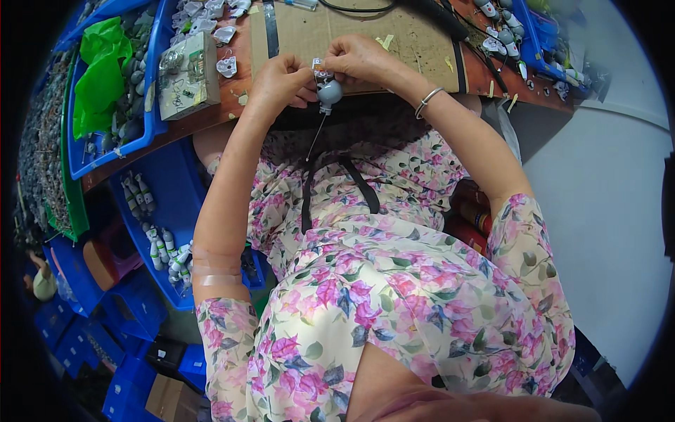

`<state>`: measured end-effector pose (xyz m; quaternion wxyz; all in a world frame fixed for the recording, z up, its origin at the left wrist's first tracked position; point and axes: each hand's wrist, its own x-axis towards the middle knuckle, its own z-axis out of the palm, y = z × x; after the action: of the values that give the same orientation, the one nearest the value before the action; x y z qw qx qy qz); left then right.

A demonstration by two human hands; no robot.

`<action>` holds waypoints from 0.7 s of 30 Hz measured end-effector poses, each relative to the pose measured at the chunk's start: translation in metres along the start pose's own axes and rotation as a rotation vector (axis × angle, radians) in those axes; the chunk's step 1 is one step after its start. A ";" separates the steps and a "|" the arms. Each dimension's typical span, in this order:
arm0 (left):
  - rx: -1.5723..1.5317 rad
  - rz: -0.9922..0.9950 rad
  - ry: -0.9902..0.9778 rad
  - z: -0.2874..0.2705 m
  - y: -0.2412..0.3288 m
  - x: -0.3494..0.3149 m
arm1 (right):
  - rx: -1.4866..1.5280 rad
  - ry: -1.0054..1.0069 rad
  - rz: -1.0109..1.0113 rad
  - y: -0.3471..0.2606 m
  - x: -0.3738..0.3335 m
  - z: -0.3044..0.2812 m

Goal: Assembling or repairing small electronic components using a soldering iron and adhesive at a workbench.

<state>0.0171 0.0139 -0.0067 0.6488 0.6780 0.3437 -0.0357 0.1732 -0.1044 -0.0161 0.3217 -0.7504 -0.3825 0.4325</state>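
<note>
A small assembly with a grey ball-shaped part [329, 91] is between my two hands, at the near edge of the table. Its upper end is a white plastic piece [318, 69], and a thin metal rod [316, 138] hangs from its lower end over my lap. My left hand [281, 83] is closed on it from the left, fingertips against the white piece. From the right, the thumb and fingers of my right hand [360, 59] pinch the top of the same piece. The fingertips cover part of it, so small details there are hidden.
Cardboard [415, 67] covers the table's middle. On the left are a box-like block [188, 77], loose white shells [226, 67] and a blue tray [151, 133] of grey parts. Another blue bin [532, 14] stands at right. White-and-grey figures [160, 246] lie in a lower bin.
</note>
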 end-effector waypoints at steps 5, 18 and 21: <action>-0.015 0.024 -0.001 0.002 -0.006 0.001 | 0.068 -0.056 0.082 -0.001 -0.008 0.003; -0.075 0.142 -0.010 0.004 -0.017 0.001 | 0.217 0.085 0.051 -0.004 -0.019 0.015; -0.099 0.166 0.028 0.007 -0.015 -0.003 | 0.227 0.160 -0.043 0.005 -0.015 0.020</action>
<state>0.0102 0.0054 -0.0189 0.6773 0.6718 0.2965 0.0448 0.1518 -0.1161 -0.0223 0.4432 -0.7328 -0.3202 0.4050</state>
